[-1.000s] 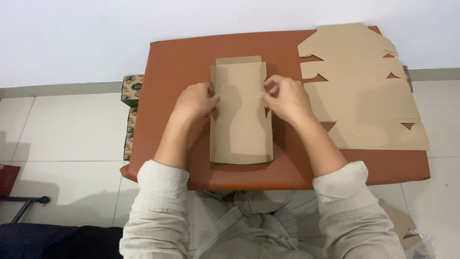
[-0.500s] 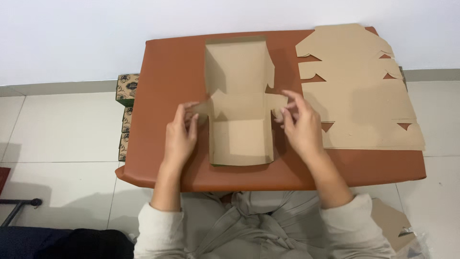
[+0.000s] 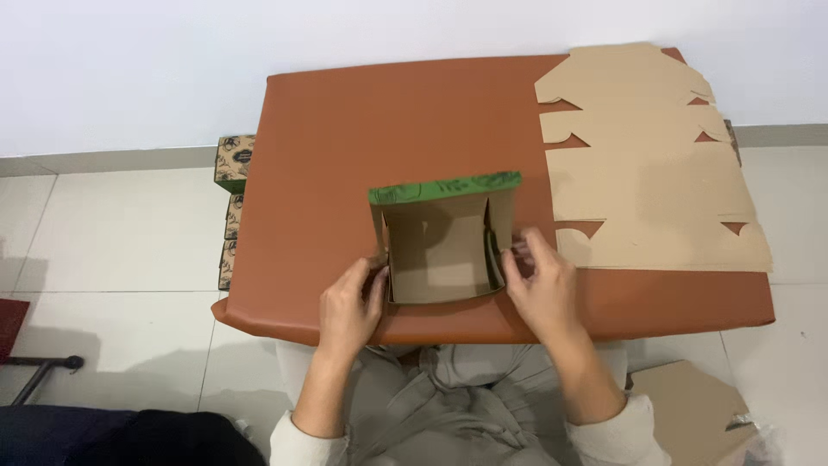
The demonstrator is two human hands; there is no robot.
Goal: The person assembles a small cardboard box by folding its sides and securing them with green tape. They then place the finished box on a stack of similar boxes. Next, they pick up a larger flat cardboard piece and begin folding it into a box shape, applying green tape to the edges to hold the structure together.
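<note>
Cardboard box [image 3: 442, 250], half-folded, green-edged flap upright: sitting at the front edge of the brown desk [image 3: 345, 129]. Left hand [image 3: 349, 306] and right hand [image 3: 539, 285] are pressing its side walls, fingers closed on them. Flat cardboard blanks [image 3: 642, 164] are lying stacked just right.

One half-folded cardboard box [image 3: 444, 246] with a green printed flap sits on the one brown desk [image 3: 328, 173], two hands on it. At two o'clock, one stack of flat cardboard blanks [image 3: 642, 164]. At nine o'clock, three printed boxes [image 3: 233, 207] on the floor. At five o'clock, one loose cardboard piece [image 3: 690, 406].
</note>
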